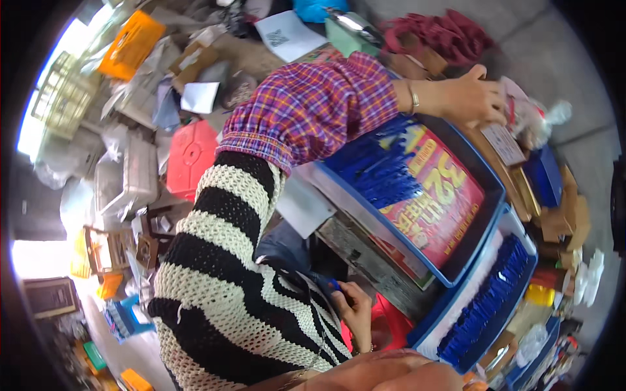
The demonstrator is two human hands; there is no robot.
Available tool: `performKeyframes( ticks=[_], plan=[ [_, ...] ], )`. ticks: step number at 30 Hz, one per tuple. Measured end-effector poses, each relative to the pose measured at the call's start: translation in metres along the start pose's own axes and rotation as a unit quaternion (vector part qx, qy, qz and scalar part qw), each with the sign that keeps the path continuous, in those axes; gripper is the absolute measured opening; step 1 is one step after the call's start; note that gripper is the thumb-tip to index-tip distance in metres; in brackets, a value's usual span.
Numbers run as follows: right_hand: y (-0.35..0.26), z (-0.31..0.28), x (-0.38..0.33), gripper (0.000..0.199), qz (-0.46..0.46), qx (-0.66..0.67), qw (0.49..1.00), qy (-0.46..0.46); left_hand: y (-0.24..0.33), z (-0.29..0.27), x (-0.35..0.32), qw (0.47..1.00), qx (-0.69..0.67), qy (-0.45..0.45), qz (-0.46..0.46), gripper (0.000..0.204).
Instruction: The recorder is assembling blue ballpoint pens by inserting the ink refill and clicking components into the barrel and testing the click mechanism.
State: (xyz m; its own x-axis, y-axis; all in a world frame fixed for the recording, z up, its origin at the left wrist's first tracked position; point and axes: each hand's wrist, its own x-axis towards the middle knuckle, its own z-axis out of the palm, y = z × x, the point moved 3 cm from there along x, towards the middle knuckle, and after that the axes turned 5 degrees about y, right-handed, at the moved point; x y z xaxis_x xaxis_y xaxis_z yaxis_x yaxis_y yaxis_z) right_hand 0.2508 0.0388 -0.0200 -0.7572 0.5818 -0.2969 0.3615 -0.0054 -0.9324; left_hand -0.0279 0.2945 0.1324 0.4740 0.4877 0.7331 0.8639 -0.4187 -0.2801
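Observation:
My left arm, in a striped knit sleeve with a plaid cover, stretches across to the far right. My left hand (473, 99) is over the far end of a blue tray (497, 195), its fingers bent but apart, beside a long cardboard box (490, 155). Some fingertips are hidden. Many glossy dark-blue slim pieces (385, 166) lie in this tray on a pink and yellow printed sheet (440, 195). Close to my body, my right hand (355, 309) is closed around a small blue piece (334, 285), mostly covered by the fingers.
A second blue tray (424, 335) with more blue pieces stands beside the first. A wooden board (372, 260) lies beneath. Beyond are a plastic bag (531, 120), dark red cloth (450, 36) and a green box (352, 36). A red plastic stool (192, 156) and crates stand left.

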Motion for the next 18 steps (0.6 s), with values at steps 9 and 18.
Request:
performKeyframes(
  ticks=[9,18],
  plan=[
    [-0.017,0.022,0.013,0.018,-0.057,-0.038,0.998,0.004,-0.037,-0.156,-0.224,0.967,0.064,-0.074,-0.234,0.024],
    [-0.019,0.039,0.025,0.017,0.005,-0.028,1.000,-0.006,-0.002,-0.197,-0.316,0.841,-0.131,-0.225,-0.475,0.024]
  ],
)
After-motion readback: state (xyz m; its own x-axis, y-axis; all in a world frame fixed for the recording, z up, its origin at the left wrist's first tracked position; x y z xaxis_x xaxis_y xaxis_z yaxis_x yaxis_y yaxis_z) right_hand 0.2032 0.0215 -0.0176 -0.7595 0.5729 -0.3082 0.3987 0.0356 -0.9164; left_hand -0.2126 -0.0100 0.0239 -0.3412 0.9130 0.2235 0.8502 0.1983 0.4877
